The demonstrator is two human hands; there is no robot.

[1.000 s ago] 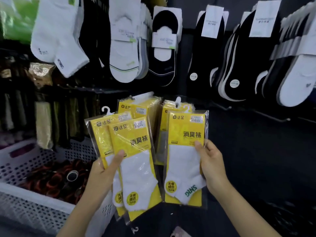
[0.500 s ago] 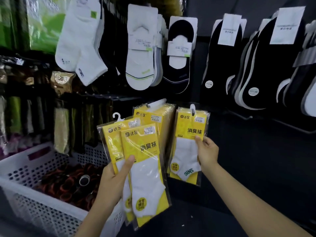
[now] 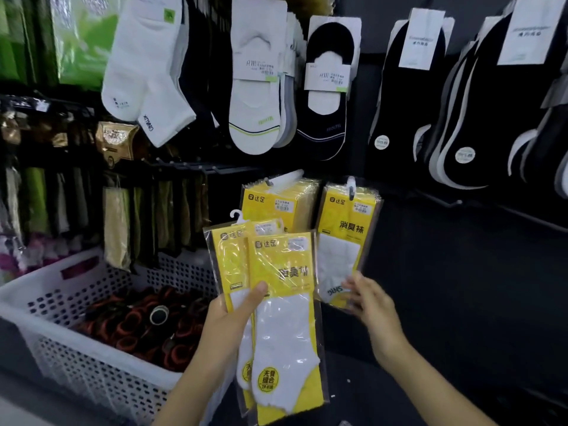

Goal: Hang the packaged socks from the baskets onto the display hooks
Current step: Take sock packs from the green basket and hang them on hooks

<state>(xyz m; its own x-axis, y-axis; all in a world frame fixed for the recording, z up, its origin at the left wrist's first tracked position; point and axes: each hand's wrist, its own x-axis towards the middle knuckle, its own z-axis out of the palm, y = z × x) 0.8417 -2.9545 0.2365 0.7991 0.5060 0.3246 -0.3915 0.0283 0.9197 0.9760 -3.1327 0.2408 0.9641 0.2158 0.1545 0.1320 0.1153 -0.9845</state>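
In the head view, the left hand (image 3: 230, 315) grips two yellow sock packets (image 3: 282, 318), fanned and upright, its thumb pressed across their fronts. The right hand (image 3: 368, 299) is blurred at the lower edge of a matching hung packet (image 3: 344, 241), and whether its fingers pinch the wrapper or only touch it cannot be told. That packet hangs by its white hanger tab (image 3: 351, 182) just beside a full row of the same packets (image 3: 276, 201), while a white perforated basket (image 3: 46, 281) of dark rolled goods (image 3: 138, 321) sits at lower left.
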